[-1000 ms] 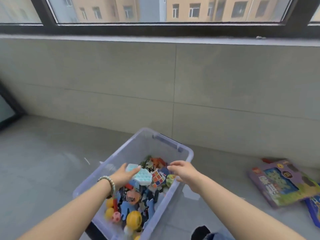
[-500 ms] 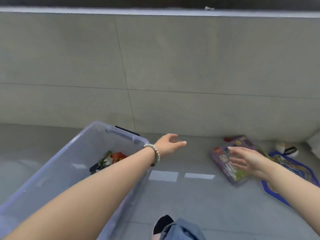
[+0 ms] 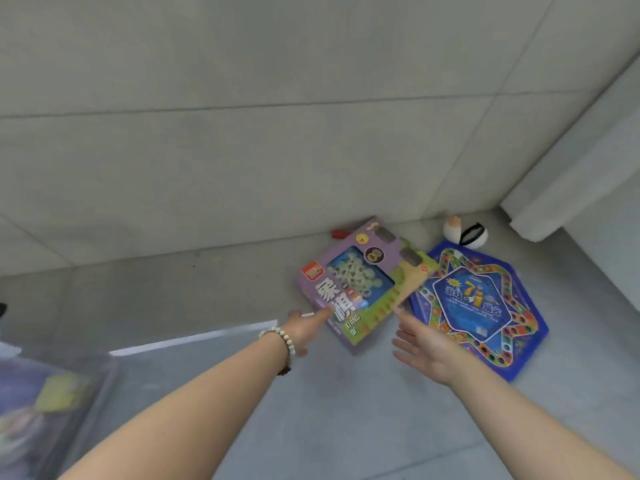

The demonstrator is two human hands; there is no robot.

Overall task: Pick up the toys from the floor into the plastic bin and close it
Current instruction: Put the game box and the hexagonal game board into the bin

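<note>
A purple board-game box (image 3: 363, 282) lies flat on the grey floor by the wall. Partly under its right edge lies a blue six-pointed game board (image 3: 485, 306). My left hand (image 3: 304, 327), with a bead bracelet at the wrist, reaches to the box's near left edge, fingers straight, fingertips at or on the box. My right hand (image 3: 424, 344) is spread open just short of the box's near right corner, over the blue board's edge. The clear plastic bin (image 3: 52, 393), blurred, shows at the lower left with coloured toys inside.
A white ball-like toy with a black strap (image 3: 467, 232) sits in the corner behind the blue board. A small red piece (image 3: 339, 233) lies by the wall behind the purple box. A white cabinet or ledge (image 3: 571, 174) stands at the right.
My view swung right and down from the bin toward the games on the floor. Both hands left the bin and moved to the purple box, fingers outstretched.
</note>
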